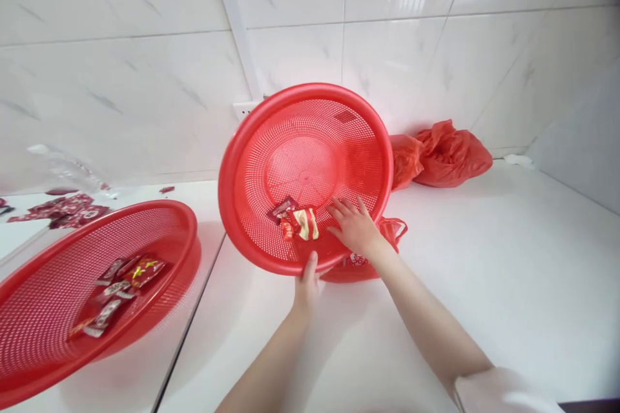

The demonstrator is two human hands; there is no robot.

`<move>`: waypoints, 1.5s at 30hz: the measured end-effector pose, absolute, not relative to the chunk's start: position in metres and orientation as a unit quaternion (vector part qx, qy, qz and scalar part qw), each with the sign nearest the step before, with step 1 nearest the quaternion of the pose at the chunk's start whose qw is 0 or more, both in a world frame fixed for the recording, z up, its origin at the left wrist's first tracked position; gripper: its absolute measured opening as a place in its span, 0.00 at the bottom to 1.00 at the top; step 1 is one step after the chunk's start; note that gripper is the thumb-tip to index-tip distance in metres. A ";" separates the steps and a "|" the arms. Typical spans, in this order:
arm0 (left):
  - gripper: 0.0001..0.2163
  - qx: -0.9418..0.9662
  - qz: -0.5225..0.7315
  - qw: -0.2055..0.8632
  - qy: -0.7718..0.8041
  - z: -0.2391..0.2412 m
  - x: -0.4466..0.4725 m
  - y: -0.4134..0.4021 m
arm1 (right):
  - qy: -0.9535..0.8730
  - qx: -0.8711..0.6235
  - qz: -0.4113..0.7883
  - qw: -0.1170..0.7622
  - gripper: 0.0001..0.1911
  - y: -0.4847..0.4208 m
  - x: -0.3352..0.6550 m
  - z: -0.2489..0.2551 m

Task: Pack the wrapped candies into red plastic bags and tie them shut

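A round red plastic mesh basket (305, 93) is tilted up toward me, its open side facing me. My left hand (308, 281) grips its near rim, thumb over the edge and the other fingers hidden beneath. Inside the basket, near the low side, lie a few wrapped candies: a dark red packet (282, 209) and a cream-and-red one (306, 224). My right hand (354, 227) reaches in over the right rim with fingers spread, just right of the candies, holding nothing. Under the basket, part of a red plastic bag (357, 271) shows.
A second red mesh basket (184, 226) stands at the left with several wrapped candies (121, 284) in it. Behind it are scattered wrappers (68, 210) and a clear plastic bottle (72, 164). Red plastic bags (453, 158) sit against the tiled wall, near a socket (243, 110).
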State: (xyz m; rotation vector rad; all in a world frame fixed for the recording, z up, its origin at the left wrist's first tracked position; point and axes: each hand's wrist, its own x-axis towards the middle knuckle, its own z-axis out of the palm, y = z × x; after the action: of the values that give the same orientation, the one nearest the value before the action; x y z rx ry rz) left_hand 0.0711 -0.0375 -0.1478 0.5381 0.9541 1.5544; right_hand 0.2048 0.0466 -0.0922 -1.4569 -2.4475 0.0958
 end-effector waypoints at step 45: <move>0.26 0.243 0.667 0.515 0.480 -0.137 0.048 -0.025 | -0.842 -0.464 0.211 0.176 0.16 0.036 0.257 -0.050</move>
State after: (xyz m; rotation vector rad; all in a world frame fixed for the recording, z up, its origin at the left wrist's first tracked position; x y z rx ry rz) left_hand 0.0484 -0.0253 -0.1368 0.5826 1.1528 1.6030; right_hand 0.2569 0.0361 -0.0500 -1.3140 -2.3847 0.5973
